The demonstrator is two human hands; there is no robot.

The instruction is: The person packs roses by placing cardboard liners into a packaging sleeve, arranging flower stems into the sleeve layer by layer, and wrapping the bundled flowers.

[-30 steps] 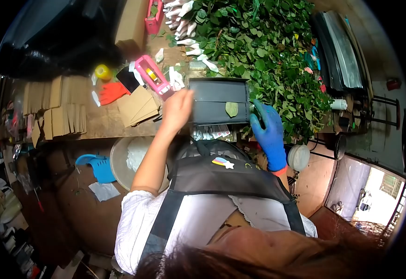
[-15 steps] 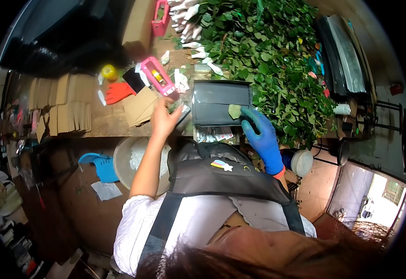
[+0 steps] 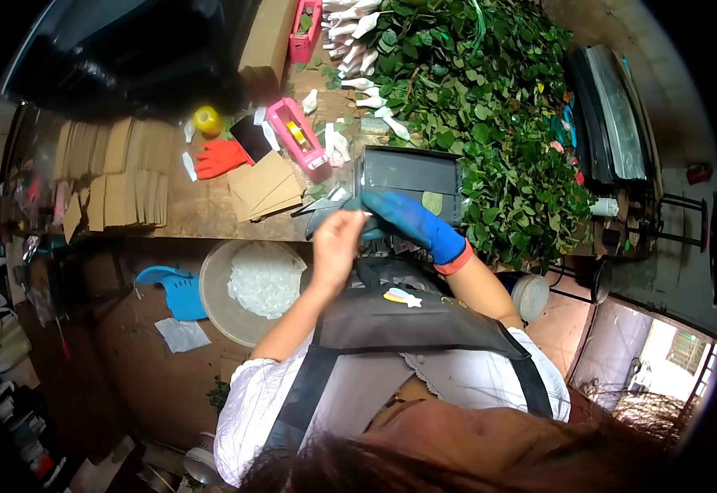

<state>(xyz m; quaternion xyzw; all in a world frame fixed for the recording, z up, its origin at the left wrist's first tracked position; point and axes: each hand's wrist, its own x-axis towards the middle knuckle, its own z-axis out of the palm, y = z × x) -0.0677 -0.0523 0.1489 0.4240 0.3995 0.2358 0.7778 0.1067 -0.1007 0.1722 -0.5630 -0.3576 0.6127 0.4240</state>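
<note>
My bare left hand (image 3: 338,245) is closed in a pinch against the fingers of my gloved right hand (image 3: 399,218), over the table's front edge. A tiny white bit shows at the fingertips; what it belongs to is hidden. The blue glove's fingers are bent toward the left hand, and I cannot make out what they hold. Just behind the hands is a dark shallow tray (image 3: 399,171) with a single green leaf (image 3: 432,203) in it. Left of the hands, a shiny flat piece (image 3: 335,195) lies near brown cards (image 3: 268,187).
A large heap of green leaves (image 3: 490,123) covers the right of the table, beside white-wrapped bundles (image 3: 350,41). A pink tape dispenser (image 3: 301,135), a red glove (image 3: 220,158) and stacked cardboard pieces (image 3: 128,193) lie left. Below stands a round tub (image 3: 219,316) with white scraps.
My right hand has moved left, away from the leaf, which stays in the tray. My left hand has moved right, and its spread fingers have closed. Both hands now meet.
</note>
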